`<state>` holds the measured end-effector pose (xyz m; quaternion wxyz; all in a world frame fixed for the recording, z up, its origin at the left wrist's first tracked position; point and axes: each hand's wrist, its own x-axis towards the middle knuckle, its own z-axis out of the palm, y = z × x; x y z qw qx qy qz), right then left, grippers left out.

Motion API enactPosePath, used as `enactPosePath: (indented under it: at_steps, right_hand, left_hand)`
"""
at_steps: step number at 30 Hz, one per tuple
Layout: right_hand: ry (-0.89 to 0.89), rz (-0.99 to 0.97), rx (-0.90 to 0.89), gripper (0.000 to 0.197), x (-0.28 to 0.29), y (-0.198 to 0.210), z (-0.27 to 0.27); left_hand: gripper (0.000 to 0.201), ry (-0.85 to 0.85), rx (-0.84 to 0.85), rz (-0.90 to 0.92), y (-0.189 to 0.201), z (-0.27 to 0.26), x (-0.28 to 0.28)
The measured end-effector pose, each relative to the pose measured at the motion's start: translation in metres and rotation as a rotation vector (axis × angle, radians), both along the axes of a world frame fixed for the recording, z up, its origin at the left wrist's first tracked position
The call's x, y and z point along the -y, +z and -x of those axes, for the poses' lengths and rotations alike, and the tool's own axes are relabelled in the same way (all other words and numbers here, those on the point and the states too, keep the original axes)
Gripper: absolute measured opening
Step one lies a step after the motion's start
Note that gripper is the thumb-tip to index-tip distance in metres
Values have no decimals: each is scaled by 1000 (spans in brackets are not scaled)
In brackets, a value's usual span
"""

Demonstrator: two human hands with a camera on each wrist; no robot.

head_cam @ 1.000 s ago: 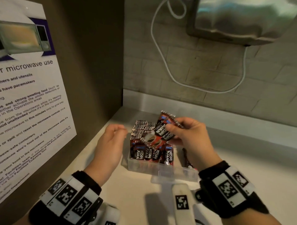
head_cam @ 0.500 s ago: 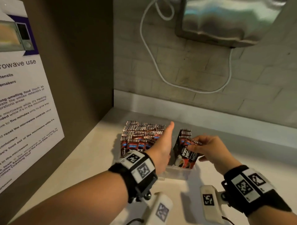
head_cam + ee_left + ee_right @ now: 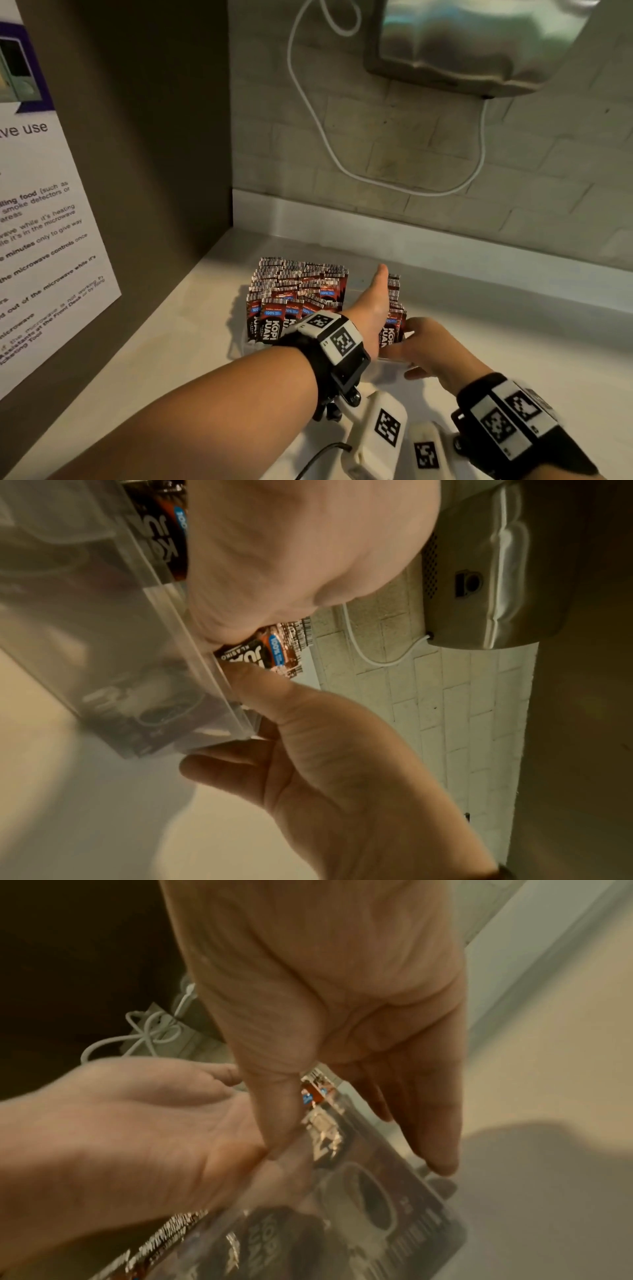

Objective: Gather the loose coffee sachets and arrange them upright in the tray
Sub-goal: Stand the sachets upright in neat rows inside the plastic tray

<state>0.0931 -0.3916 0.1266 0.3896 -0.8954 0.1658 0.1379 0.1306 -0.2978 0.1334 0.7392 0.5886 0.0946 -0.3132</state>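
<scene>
Keep L hand (image 3: 373,306) flat, fingers together, as divider inside tray (image 3: 120,642); R hand (image 3: 435,346) fingers clamp tray's near-right corner, so square sachets (image 3: 294,298) upright.

Bare hands (image 3: 371,308), black marker-tagged wristbands (image 3: 334,344)

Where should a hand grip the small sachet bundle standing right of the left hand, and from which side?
Pinch the small bundle across its flat faces at the serrated tops, coming from above. They stand clear of the tray rim; the left hand lies flat against its left face, and the wall covers the lower part.
</scene>
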Motion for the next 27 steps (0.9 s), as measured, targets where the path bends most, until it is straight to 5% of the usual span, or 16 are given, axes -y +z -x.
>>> enactPosePath:
  at_steps: [4,10,14,21,27]
  right_hand:
    - [79,101,6,18,-5,5,-7]
    - [103,115,100,50,-5,1,-6]
    - [121,90,72,68,-4,0,-6]
    - [155,-38,51,82,-3,-5,-6]
    - [158,-65,81,92,-4,-8,-1]
  left_hand:
    - [114,40,-36,-7,-23,-16,13]
    - [71,117,15,1,-1,4,3]
    - [103,102,19,27,-7,2,8]
    - [113,56,47,-43,-23,-11,13]
    - [68,12,178,-324,-13,-6,10]
